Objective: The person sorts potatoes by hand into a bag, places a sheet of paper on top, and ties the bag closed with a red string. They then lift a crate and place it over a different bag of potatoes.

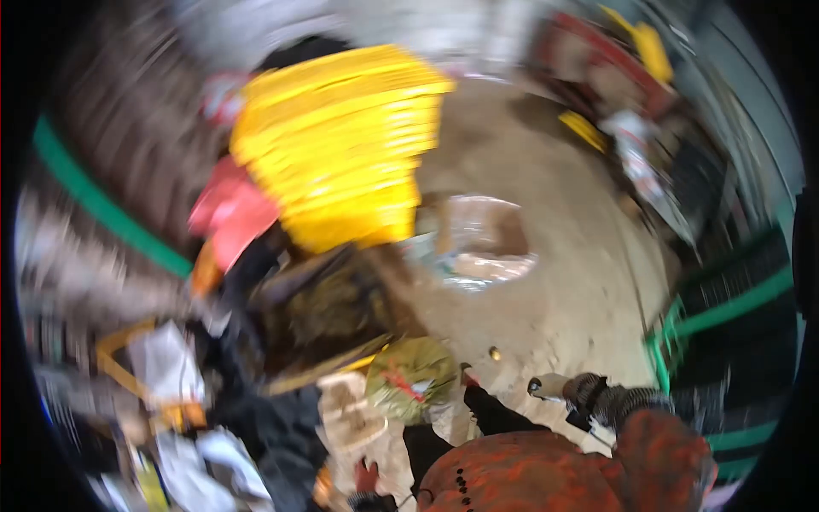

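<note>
At the lower edge, my left hand [367, 475] hangs low with its fingers apart and nothing visible in them. A beige slab-like piece [348, 411] lies just beyond it, near a round olive-green bundle [411, 380] with a red mark. On the other side, my right hand [559, 389] reaches out from a dark knitted sleeve. It appears closed around a pale, rounded thing with a dark end [536, 386], too blurred to name. My orange-red patterned clothing [520, 474] fills the bottom middle.
A tall stack of yellow crates [341, 145] stands ahead, with a dark bin [328, 307] before it. Clear plastic wrapping [482, 239] lies on the brown floor [563, 290]. Green-framed racks [725, 303] line the right; clutter and dark cloth [286, 444] cover the left.
</note>
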A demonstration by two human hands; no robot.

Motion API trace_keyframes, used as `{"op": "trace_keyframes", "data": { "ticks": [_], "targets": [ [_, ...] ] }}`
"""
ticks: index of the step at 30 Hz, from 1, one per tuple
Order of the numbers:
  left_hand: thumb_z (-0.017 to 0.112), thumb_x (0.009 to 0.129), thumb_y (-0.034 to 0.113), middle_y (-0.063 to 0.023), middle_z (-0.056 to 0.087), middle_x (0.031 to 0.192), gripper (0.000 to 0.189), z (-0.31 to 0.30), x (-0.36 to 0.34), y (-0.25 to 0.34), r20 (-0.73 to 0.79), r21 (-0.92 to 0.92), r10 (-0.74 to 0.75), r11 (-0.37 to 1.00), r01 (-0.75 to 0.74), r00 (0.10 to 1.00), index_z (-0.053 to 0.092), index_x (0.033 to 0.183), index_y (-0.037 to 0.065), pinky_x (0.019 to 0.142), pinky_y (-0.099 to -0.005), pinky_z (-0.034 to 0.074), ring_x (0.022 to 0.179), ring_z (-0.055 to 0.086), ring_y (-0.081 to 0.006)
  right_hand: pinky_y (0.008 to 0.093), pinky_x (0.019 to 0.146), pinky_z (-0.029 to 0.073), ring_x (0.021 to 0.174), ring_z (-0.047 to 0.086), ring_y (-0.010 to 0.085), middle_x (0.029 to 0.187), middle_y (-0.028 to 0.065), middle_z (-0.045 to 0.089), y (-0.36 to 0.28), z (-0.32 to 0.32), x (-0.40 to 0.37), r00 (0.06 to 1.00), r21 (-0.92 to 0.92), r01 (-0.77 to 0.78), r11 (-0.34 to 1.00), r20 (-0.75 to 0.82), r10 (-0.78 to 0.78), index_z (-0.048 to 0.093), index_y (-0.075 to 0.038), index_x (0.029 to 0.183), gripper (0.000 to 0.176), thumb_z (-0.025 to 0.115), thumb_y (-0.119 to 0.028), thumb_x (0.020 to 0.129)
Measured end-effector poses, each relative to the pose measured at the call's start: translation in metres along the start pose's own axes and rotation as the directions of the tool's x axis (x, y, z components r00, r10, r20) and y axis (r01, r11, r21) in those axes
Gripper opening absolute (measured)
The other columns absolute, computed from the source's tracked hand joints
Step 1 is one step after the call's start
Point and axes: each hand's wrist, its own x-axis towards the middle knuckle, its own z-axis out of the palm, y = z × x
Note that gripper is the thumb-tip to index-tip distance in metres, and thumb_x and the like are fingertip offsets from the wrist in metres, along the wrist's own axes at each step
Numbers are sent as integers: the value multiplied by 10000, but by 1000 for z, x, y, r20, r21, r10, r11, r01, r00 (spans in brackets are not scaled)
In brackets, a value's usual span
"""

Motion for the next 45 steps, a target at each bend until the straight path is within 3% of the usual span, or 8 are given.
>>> {"op": "trace_keyframes", "data": {
  "ticks": [4, 13, 21, 24, 29, 34, 41, 45],
  "targets": [
    [628, 668, 268, -207, 607, 987, 446, 38, 44, -43, 82, 12, -166, 986, 166, 983, 592, 1049, 38, 865, -416, 438, 999, 556, -356, 385, 775, 456, 871, 610, 278, 916, 134, 642, 39, 34, -28, 994, 141, -108, 984, 2, 108, 598, -123, 1030, 359, 555, -363, 767],
    [619, 675, 263, -204, 610, 975, 426, 25, 137, 206, 286, 218, 226, 931, -294, 931, 594, 1039, 42, 857, -417, 443, 985, 562, -357, 397, 760, 456, 881, 606, 304, 916, 140, 646, 165, 112, -14, 966, 483, -84, 871, -175, 190, 635, -157, 995, 373, 576, -415, 732],
    [610, 682, 259, -202, 614, 965, 409, 150, 112, 372, 526, 238, 340, 821, -519, 780, 597, 1030, 45, 849, -417, 447, 973, 566, -358, 351, 626, 470, 675, 608, 206, 750, 60, 654, 300, 134, -53, 853, 719, -320, 618, -65, 517, 657, -118, 900, 295, 562, -362, 765],
    [607, 684, 257, -201, 615, 962, 402, 200, 97, 407, 619, 251, 330, 777, -577, 713, 597, 1026, 47, 846, -418, 449, 969, 568, -358, 309, 565, 469, 606, 594, 156, 715, 41, 648, 331, 143, -53, 829, 884, -203, 421, -74, 554, 659, -91, 882, 269, 591, -329, 776],
    [601, 688, 255, -200, 617, 955, 391, 229, 113, 461, 658, 323, 313, 704, -632, 685, 599, 1021, 49, 841, -418, 451, 961, 571, -359, 280, 569, 476, 617, 604, 126, 731, 30, 655, 319, 140, -43, 754, 966, 50, 253, -202, 625, 661, -94, 905, 231, 595, -286, 795],
    [596, 692, 252, -198, 619, 949, 380, 268, 138, 523, 659, 438, 246, 643, -629, 711, 600, 1015, 51, 836, -418, 454, 954, 574, -359, 362, 679, 480, 744, 631, 263, 794, 102, 658, 277, 103, -62, 785, 913, -5, 408, -249, 567, 638, -120, 942, 337, 550, -405, 786],
    [588, 698, 248, -196, 622, 940, 366, 343, 203, 641, 718, 475, 244, 513, -715, 652, 602, 1007, 54, 829, -419, 458, 943, 578, -360, 295, 596, 472, 625, 611, 148, 721, 47, 656, 350, 152, 9, 755, 974, -143, 178, -9, 656, 659, -98, 861, 295, 577, -370, 785],
    [584, 701, 246, -195, 623, 935, 357, 397, 259, 733, 826, 369, 333, 288, -883, 454, 604, 1003, 55, 825, -419, 460, 937, 581, -360, 297, 550, 477, 587, 600, 142, 702, 44, 643, 402, 78, -10, 776, 954, -219, -205, 297, 556, 648, -73, 870, 285, 574, -339, 798]
  ]
}}
